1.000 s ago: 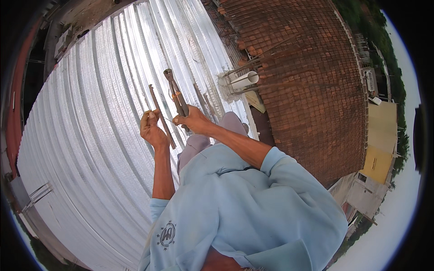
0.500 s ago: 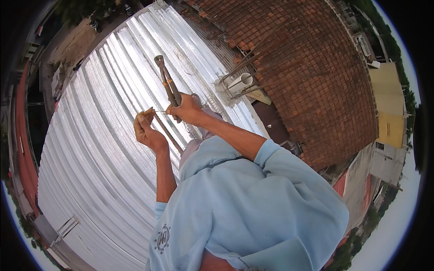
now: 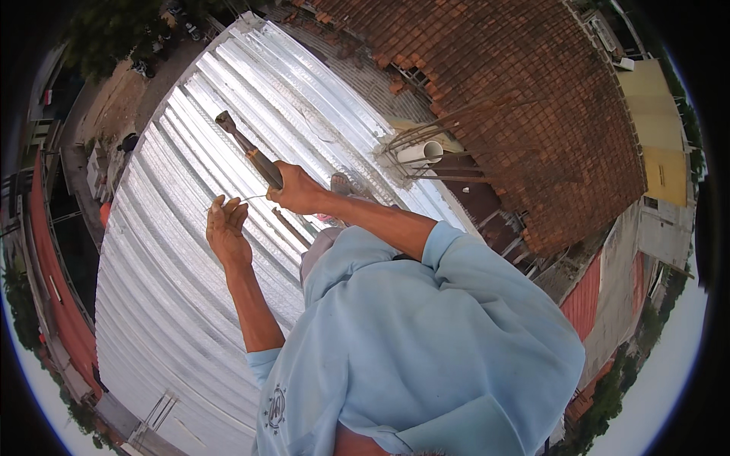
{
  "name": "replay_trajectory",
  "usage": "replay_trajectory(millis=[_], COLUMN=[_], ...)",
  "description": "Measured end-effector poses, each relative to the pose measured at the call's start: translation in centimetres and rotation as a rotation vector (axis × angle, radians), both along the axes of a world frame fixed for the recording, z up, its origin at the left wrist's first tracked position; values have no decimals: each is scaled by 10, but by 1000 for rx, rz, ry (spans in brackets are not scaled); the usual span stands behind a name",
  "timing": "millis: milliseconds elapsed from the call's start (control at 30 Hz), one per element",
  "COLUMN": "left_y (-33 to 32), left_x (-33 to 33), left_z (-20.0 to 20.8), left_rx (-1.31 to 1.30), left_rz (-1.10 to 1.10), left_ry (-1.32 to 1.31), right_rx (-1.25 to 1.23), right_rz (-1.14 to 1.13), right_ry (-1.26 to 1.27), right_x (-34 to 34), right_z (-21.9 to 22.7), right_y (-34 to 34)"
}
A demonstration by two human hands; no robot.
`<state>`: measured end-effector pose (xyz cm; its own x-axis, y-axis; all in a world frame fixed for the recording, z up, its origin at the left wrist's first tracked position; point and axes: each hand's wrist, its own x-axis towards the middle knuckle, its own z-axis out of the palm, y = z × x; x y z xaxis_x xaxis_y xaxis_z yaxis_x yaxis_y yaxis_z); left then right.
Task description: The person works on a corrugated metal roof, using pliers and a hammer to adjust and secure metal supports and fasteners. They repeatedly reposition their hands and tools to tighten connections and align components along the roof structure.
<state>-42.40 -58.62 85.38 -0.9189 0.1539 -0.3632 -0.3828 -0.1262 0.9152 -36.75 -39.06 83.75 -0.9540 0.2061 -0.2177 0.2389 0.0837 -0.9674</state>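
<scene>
Over roof [image 3: 175,273]: R hand [image 3: 298,188] grips pincers [image 3: 252,154], head/axis fwd-L; L hand [image 3: 228,234] pinches wire [image 3: 254,198].

A pipe [image 3: 411,154] juts out among rods [image 3: 458,179] near the tiled roof [image 3: 525,99], a yellow wall [image 3: 665,176] stands past that roof's right edge, trees [image 3: 99,39] show at the upper left, and a red roof [image 3: 65,319] runs down the left side

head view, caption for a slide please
Above a ribbed metal roof, the right hand grips long-handled pincers while the left hand holds a thin wire.
</scene>
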Motion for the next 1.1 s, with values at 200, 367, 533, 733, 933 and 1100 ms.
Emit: replay_trajectory(millis=[200, 367, 533, 733, 933, 1100], left_y=[40, 64, 48, -5, -112, -149], left_x=[-34, -68, -128, -221, -341, -452], left_z=[33, 28, 31, 7, -53, -94], left_rx=[-31, 156, 279, 182, 113, 38], left_rz=[-176, -215, 118, 279, 545, 465], left_ry=[173, 36, 31, 34, -212, -229], right_rx=[-261, -321, 75, 732, 1514, 1660], right_rz=[22, -146, -308, -880, -1211, -1417], right_ry=[-92, -68, -193, -383, -330, -509], right_x=[-38, -46, -46, 10, 49, 80], right_z=[7, 24, 47, 93, 77, 73], right_y=[37, 60, 90, 160, 199, 212])
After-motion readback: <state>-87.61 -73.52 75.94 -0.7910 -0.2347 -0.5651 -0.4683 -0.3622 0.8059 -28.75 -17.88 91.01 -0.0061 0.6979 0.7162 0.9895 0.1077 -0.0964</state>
